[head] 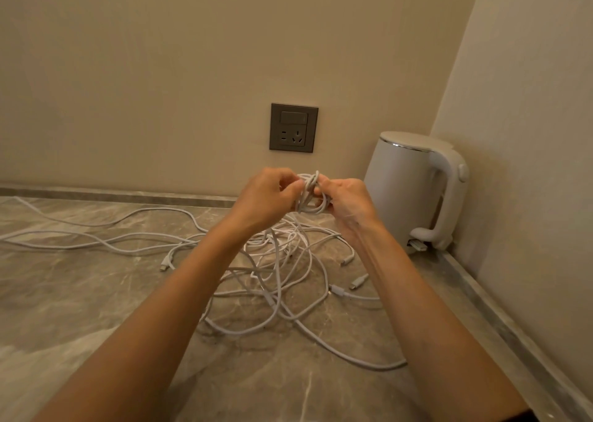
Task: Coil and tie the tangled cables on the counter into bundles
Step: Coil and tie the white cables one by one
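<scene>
A small coil of white cable [309, 193] is held raised above the bench [80, 293], pinched between the left hand [268, 197] and the right hand [345, 201], both closed on it from opposite sides. Its loops hang roughly upright, and strands drop from it straight down into the tangled cables [276, 270] spread on the bench just below and toward the near edge. Long runs trail off to the left edge. Neither hand is judged nearer. A white kettle [417, 190] stands in the far right corner; whether anything is in it cannot be told.
</scene>
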The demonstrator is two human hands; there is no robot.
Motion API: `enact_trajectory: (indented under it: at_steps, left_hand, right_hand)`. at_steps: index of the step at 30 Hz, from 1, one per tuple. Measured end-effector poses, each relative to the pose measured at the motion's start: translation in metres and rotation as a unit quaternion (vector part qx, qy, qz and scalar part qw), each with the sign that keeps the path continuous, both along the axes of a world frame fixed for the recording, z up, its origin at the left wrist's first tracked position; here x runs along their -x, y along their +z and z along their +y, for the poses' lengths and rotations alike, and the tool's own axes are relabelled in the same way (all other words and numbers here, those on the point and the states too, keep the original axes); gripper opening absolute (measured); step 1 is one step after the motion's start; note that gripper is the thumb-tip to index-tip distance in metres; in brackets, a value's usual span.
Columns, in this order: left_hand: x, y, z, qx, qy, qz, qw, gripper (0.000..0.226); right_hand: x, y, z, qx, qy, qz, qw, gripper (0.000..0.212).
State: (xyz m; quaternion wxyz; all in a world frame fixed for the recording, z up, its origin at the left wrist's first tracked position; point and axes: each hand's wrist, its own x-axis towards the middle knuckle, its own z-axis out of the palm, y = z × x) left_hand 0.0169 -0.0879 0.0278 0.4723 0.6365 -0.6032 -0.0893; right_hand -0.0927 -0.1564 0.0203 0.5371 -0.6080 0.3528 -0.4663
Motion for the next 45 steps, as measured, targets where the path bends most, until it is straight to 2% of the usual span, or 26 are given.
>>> enact_trajectory:
  at_steps: [3, 6, 9, 12, 15, 18, 20, 25, 29, 31, 33, 35, 38, 42, 44, 45]
  left_hand:
    - [0.001, 0.000, 0.000, 0.005, -0.008, 0.013, 1.000, 0.020]
    - [0.004, -0.003, -0.003, 0.035, 0.022, 0.038, 0.998, 0.020]
    - [0.015, -0.008, -0.004, 0.053, 0.126, -0.067, 0.988, 0.023]
    - [0.024, -0.011, -0.004, 0.083, 0.158, -0.061, 0.982, 0.020]
    - [0.025, -0.011, -0.006, 0.085, 0.155, -0.043, 0.983, 0.009]
    - [0.026, -0.007, -0.005, 0.089, 0.166, -0.101, 0.977, 0.013]
    - [0.024, -0.006, -0.004, 0.096, 0.170, -0.105, 0.975, 0.012]
    - [0.026, -0.003, -0.007, 0.105, 0.156, -0.043, 0.981, 0.026]
    - [0.024, -0.002, -0.007, 0.156, 0.106, -0.009, 0.982, 0.024]
    - [0.024, -0.004, -0.006, 0.189, 0.085, -0.046, 0.977, 0.019]
    - [0.022, -0.007, -0.005, 0.198, 0.081, -0.058, 0.975, 0.015]
    - [0.019, -0.008, -0.004, 0.194, 0.079, 0.002, 0.978, 0.007]
    - [0.014, -0.005, -0.003, 0.156, 0.053, 0.158, 0.974, 0.024]
    - [0.014, 0.005, 0.004, 0.128, 0.033, 0.221, 0.966, 0.022]
    - [0.010, 0.011, 0.007, 0.136, 0.014, 0.273, 0.952, 0.023]
    - [0.006, 0.013, 0.008, 0.129, 0.014, 0.270, 0.954, 0.025]
  right_hand:
    - [0.001, 0.002, 0.005, 0.003, -0.002, -0.017, 1.000, 0.037]
    - [-0.003, 0.003, 0.011, -0.036, 0.000, -0.070, 0.997, 0.037]
    - [-0.009, 0.004, 0.015, -0.129, -0.011, -0.186, 0.974, 0.028]
    - [-0.011, 0.006, 0.019, -0.199, -0.022, -0.276, 0.940, 0.019]
    - [-0.010, 0.008, 0.022, -0.215, -0.032, -0.309, 0.926, 0.017]
    - [-0.008, 0.011, 0.022, -0.220, -0.032, -0.329, 0.918, 0.021]
    - [-0.006, 0.013, 0.021, -0.227, -0.031, -0.335, 0.914, 0.022]
    - [-0.003, 0.015, 0.014, -0.307, -0.015, -0.385, 0.870, 0.013]
    - [0.001, 0.018, 0.009, -0.327, 0.015, -0.422, 0.845, 0.016]
    - [0.002, 0.018, 0.005, -0.304, 0.041, -0.427, 0.851, 0.015]
    - [0.002, 0.017, 0.003, -0.267, 0.061, -0.409, 0.871, 0.015]
    - [0.001, 0.017, 0.004, -0.234, 0.070, -0.377, 0.893, 0.018]
    - [0.004, 0.018, 0.006, -0.193, 0.073, -0.338, 0.918, 0.020]
    - [0.006, 0.016, 0.007, -0.094, 0.072, -0.210, 0.971, 0.030]
    - [0.005, 0.014, 0.006, -0.064, 0.059, -0.163, 0.983, 0.034]
    - [0.004, 0.012, 0.006, -0.061, 0.058, -0.151, 0.985, 0.035]
